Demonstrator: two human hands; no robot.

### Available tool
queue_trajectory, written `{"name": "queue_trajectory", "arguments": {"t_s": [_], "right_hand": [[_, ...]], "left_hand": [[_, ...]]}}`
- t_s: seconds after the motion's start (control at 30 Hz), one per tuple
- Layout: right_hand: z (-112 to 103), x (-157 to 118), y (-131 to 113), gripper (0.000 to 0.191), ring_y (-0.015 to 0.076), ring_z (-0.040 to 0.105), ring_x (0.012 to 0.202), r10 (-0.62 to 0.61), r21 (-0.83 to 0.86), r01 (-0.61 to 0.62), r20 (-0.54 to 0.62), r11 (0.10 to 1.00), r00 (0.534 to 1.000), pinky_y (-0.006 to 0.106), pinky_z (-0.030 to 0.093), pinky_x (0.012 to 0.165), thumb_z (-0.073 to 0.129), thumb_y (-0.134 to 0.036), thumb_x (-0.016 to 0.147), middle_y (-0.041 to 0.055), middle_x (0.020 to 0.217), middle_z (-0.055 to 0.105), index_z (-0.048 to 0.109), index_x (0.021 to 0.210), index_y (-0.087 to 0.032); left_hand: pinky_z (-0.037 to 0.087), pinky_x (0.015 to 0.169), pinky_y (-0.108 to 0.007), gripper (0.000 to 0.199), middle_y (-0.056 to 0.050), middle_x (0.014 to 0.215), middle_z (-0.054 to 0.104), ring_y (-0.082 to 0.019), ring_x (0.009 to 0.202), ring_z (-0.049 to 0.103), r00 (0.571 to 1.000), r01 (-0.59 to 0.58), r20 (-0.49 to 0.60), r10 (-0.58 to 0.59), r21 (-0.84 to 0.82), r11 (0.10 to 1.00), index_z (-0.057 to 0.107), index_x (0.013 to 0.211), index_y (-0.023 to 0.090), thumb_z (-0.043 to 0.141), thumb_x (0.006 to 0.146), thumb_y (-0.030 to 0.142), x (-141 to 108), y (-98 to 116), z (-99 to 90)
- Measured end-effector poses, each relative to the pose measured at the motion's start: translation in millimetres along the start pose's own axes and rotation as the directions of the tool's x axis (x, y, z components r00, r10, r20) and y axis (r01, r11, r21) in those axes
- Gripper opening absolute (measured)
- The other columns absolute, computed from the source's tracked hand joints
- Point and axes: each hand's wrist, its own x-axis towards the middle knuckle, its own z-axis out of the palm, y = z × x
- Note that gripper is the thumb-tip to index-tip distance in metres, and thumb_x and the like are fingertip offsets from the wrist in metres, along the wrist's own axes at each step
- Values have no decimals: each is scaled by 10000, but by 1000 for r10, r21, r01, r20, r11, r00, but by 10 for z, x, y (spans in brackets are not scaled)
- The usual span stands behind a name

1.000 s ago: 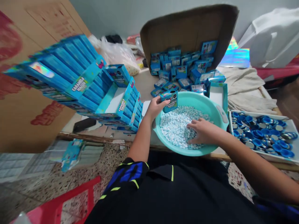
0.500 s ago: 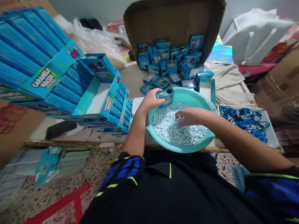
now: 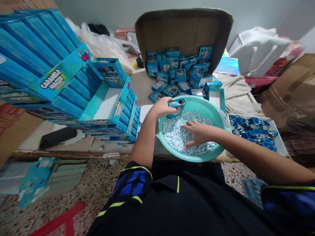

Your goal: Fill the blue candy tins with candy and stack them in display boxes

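My left hand (image 3: 162, 107) grips a small blue candy box (image 3: 177, 107) over the left rim of a turquoise basin (image 3: 192, 158). The box has a round dark hole in its top face. Many small pale blue and white candies (image 3: 172, 136) fill the basin's bottom. My right hand (image 3: 195, 132) lies over the candies with its fingers spread, fingertips touching them. Nothing shows in its grasp, though the palm is turned away from me.
A large cardboard box (image 3: 182, 29) tipped on its side spills several blue candy boxes (image 3: 180, 75) behind the basin. Stacked display trays (image 3: 105, 105) stand at left, beside a black phone (image 3: 57, 137). At right, a white tray (image 3: 280, 144) holds blue-and-silver caps (image 3: 256, 127).
My right hand has opened from a closed grasp and lowered onto the candies, fingers spreading. My left hand still holds the candy box at nearly the same place. The whole view has shifted slightly.
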Motion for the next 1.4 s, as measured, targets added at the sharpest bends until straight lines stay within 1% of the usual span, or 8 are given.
{"name": "queue_trajectory", "arguments": {"t_s": [0.13, 0.33, 0.5, 0.73, 0.9, 1.03, 1.27, 1.4], "right_hand": [[75, -116, -95, 1000, 439, 558, 1209, -9, 53, 10, -22, 999, 1000, 527, 472, 988, 754, -742, 677, 208, 1378, 560, 518, 1475, -188], [117, 31, -75, 1041, 412, 647, 1132, 115, 259, -113, 6, 959, 993, 451, 530, 892, 867, -662, 578, 152, 1300, 675, 540, 1454, -204], [135, 71, -90, 974, 392, 669, 1107, 149, 326, -136, -16, 936, 989, 426, 536, 884, 898, -550, 583, 110, 1218, 724, 576, 1442, -221], [29, 59, -52, 275, 232, 680, 798, 135, 377, -27, -262, 926, 956, 341, 522, 753, 745, -284, 736, 15, 853, 735, 756, 1004, -226], [-208, 21, -32, 156, 147, 559, 555, 317, 634, -13, -368, 773, 874, 274, 455, 511, 736, -335, 745, -31, 619, 610, 719, 861, -232], [-322, 47, -34, 239, 114, 495, 442, 428, 810, 192, -475, 554, 769, 224, 364, 391, 789, -372, 717, -64, 523, 529, 683, 870, -221], [-382, 305, -63, 249, 100, 531, 457, 541, 727, 569, -677, 384, 499, 205, 376, 388, 803, -334, 704, -61, 620, 570, 620, 822, -211], [-446, 498, -128, 198, 107, 543, 476, 591, 669, 677, -692, 308, 415, 219, 392, 409, 756, -300, 729, -57, 653, 577, 593, 813, -224]], "left_hand": [[381, 601, -302, 213, -47, 786, 698, -208, 685, 600, 986, -40, 167, 15, 148, 988, 710, 815, 171, 711, 621, 256, 55, 32, -25], [445, 726, -309, 452, -61, 993, 726, -242, 859, 661, 986, -150, 83, 146, 45, 988, 704, 1102, 187, 749, 670, 314, -62, -139, 54], [436, 733, -316, 365, -62, 987, 730, -249, 875, 658, 977, -208, 56, 204, 72, 975, 722, 1044, 208, 763, 698, 319, -118, -148, 84], [443, 765, -313, 408, -78, 909, 707, -239, 822, 625, 981, -191, -25, 193, 54, 980, 745, 995, 168, 819, 685, 424, -112, -120, 82], [474, 796, -315, 479, -81, 987, 722, -245, 876, 653, 977, -188, -93, 192, 46, 981, 726, 1087, 149, 794, 694, 414, -120, -117, 85], [485, 781, -304, 473, -75, 1055, 723, -248, 934, 663, 961, -262, -87, 262, 14, 965, 702, 1116, 153, 751, 702, 378, -168, -82, 71], [481, 723, -330, 320, -40, 860, 718, -235, 807, 651, 947, -316, 42, 319, -66, 947, 732, 966, 190, 756, 664, 296, -201, -100, 86], [467, 707, -322, 280, -32, 834, 713, -225, 789, 645, 941, -330, 41, 335, -105, 938, 726, 889, 193, 791, 636, 294, -200, -123, 125]]}}
